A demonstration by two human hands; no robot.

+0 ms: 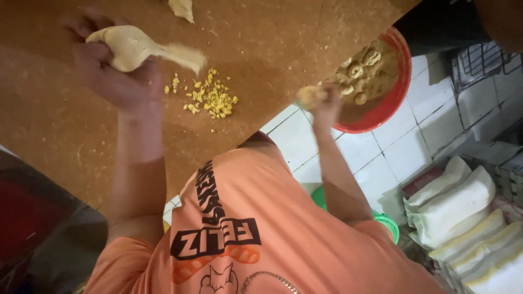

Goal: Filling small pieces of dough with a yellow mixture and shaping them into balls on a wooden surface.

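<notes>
My left hand (111, 71) grips a pale lump of dough (131, 48) over the brown wooden table (65, 130); a strip of the dough stretches out to the right, blurred. Beside it on the table lies a small heap of yellow crumbs (210, 97). My right hand (322, 100) is closed on a small piece of dough (309, 96) at the rim of a red bowl (393, 103). The bowl holds flour and several shaped dough rings (359, 73).
Another scrap of dough (182, 8) lies at the table's far edge. White floor tiles (403, 155) show below. Stacked white sacks (463, 209) lie at the right, a green container (388, 224) near my elbow, and a dark metal rack (479, 65) at the upper right.
</notes>
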